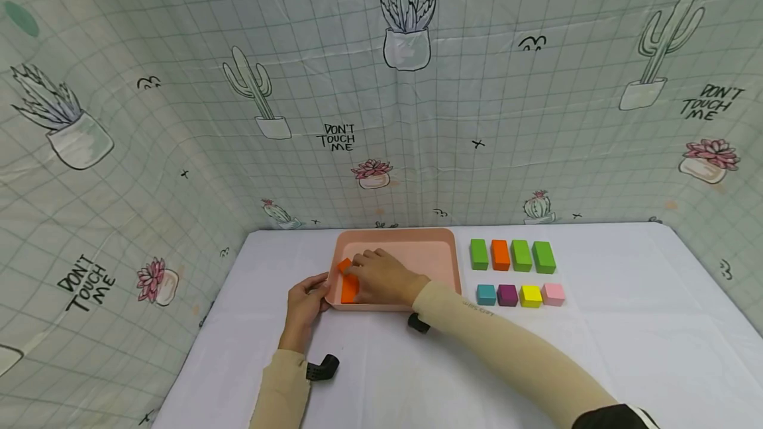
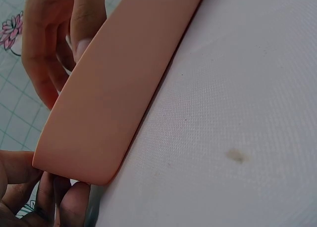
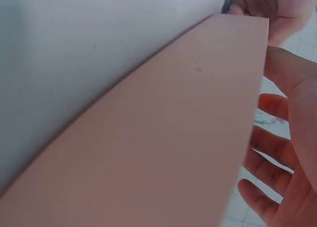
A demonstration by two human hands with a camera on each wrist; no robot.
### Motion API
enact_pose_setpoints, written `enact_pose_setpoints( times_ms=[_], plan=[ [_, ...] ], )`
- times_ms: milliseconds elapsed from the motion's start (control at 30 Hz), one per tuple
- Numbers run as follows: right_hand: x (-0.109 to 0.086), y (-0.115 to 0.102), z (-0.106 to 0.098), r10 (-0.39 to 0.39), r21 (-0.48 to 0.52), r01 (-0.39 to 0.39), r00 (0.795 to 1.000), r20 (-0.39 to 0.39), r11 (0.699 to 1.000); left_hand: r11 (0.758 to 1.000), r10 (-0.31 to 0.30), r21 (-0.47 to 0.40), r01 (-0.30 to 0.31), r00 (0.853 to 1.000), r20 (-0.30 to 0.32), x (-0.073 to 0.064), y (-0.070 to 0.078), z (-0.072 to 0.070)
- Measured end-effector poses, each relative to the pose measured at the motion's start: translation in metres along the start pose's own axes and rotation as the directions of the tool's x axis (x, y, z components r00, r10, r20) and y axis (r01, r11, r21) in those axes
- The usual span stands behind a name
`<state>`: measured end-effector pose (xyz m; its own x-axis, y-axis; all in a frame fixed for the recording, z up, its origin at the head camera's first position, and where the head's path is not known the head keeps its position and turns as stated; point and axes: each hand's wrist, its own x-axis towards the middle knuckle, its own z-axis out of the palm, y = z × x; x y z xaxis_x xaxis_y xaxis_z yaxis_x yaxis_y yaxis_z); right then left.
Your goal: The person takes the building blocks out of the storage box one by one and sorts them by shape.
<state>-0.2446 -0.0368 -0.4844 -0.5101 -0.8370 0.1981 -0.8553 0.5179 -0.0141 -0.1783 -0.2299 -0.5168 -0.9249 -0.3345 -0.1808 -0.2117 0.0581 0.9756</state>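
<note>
A shallow pink tray [image 1: 405,236] lies on the white table. At its left side my left hand [image 1: 304,303] holds the near-left corner, with fingertips [image 2: 74,202] against the outer wall. My right hand [image 1: 384,277] reaches over the near rim into the left part of the tray, its fingers curled down on an orange block [image 1: 350,290]. Another bit of orange [image 1: 344,265] shows at a slant just beyond the fingers. From the right wrist, the tray wall [image 3: 148,138] hides the block, and the thumb and fingers [image 3: 267,148] show behind the rim.
Right of the tray stands a back row of oblong blocks: green [image 1: 479,254], orange [image 1: 500,255] and two more green ones. Before it sits a row of cubes: teal [image 1: 485,294], purple [image 1: 507,295], yellow [image 1: 530,296] and pink [image 1: 553,294]. A patterned cloth [image 1: 453,104] hangs behind.
</note>
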Motion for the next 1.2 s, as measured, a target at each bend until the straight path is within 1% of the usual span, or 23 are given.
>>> enact_pose_setpoints(
  times_ms=[267,467,767,900,1033,1200],
  plan=[
    [0.004,-0.004,0.006,-0.02,-0.006,0.02,1.0,-0.007,1.0,1.0,-0.017,0.001,0.017,1.0,-0.001,0.0,0.0,0.0],
    [0.003,-0.002,0.007,-0.023,0.042,0.023,1.0,0.003,0.999,1.0,-0.014,-0.002,0.014,1.0,0.002,0.001,-0.001,0.001],
    [-0.004,0.003,0.001,0.029,0.129,-0.038,0.997,0.068,0.991,1.0,0.006,0.005,-0.006,1.0,0.0,-0.001,0.001,-0.001],
    [-0.005,0.003,0.0,0.046,0.131,-0.058,0.995,0.09,0.99,1.0,0.006,0.015,-0.005,1.0,-0.01,0.0,0.0,0.0],
    [-0.007,0.002,-0.002,0.048,0.134,-0.062,0.993,0.107,0.989,1.0,-0.001,0.027,0.002,1.0,-0.018,0.002,-0.001,0.002],
    [-0.013,0.005,-0.003,0.037,0.122,-0.049,0.994,0.1,0.991,0.999,-0.017,0.043,0.018,0.999,-0.027,0.001,-0.002,0.002]
  ],
)
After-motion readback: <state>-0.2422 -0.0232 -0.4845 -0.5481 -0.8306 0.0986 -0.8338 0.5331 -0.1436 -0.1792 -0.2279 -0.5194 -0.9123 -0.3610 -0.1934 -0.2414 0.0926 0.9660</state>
